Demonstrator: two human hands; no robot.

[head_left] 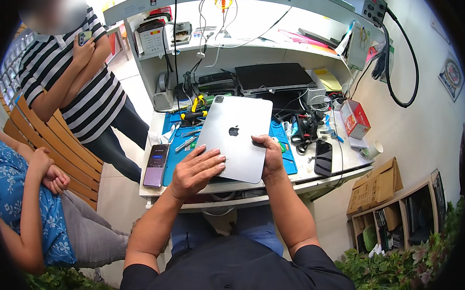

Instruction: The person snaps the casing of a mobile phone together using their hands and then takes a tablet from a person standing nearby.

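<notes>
A silver tablet is held back side up over the workbench, its camera at the far left corner. My right hand grips its right edge, thumb on the back and the other fingers underneath. My left hand lies flat on the tablet's lower left part, fingers stretched out. Beneath the tablet is a blue work mat, partly hidden. Left of my left hand lies a phone with a lit screen. A dark phone lies to the right of my right hand.
Tweezers, yellow-handled pliers and black scissors lie around the mat. A dark monitor stands behind. A red and white box and a white cup sit at the right. Two people stand at the left, one holding a phone.
</notes>
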